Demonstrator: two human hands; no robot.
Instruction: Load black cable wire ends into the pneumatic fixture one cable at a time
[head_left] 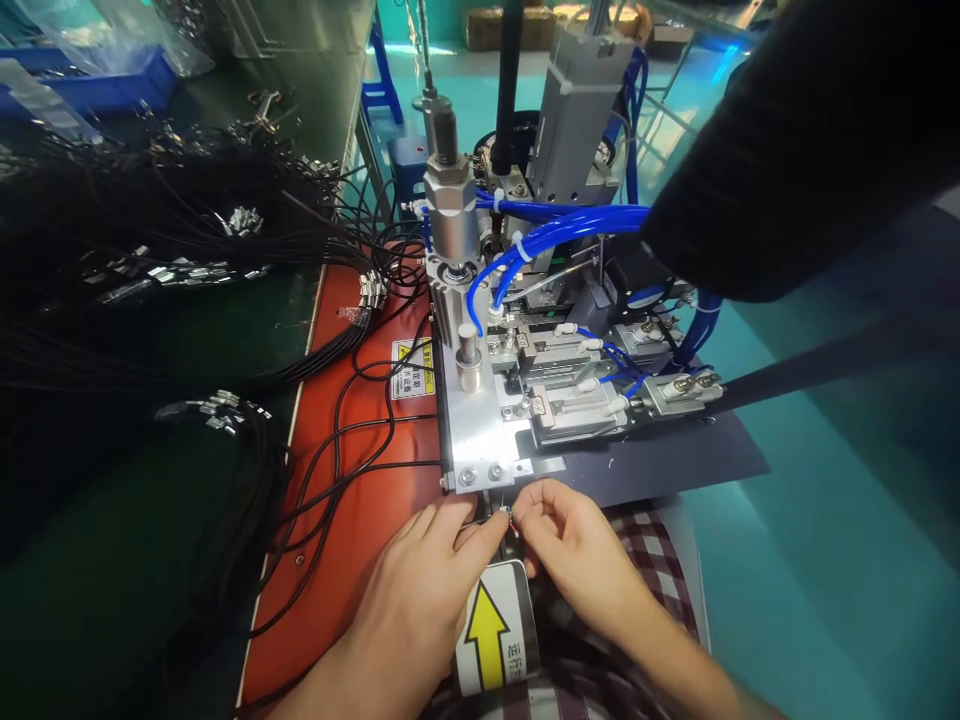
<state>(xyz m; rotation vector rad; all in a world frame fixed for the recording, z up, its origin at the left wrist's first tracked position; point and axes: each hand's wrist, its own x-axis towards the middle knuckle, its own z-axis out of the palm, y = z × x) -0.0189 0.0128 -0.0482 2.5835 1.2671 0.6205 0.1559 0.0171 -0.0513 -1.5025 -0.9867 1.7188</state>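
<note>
My left hand (424, 560) is closed at the front edge of the machine's metal plate (480, 435), its thumb pressed on the end of a black cable (471, 523). Thin coloured wires (512, 521), red and green among them, stick out past the thumb tip. My right hand (574, 550) faces it from the right, thumb and index finger pinched at these wires. The fingertips hide most of the wires. Just below the hands is a white label with a yellow arrow (487, 635).
The machine carries metal cylinders (574, 410) and blue air hoses (577, 218). Bundles of black cables (247, 500) with metal ends cover the dark table at left, some crossing the red surface (360, 540). A blue tray (127, 82) stands far left. A thick black shape (780, 150) juts in at upper right.
</note>
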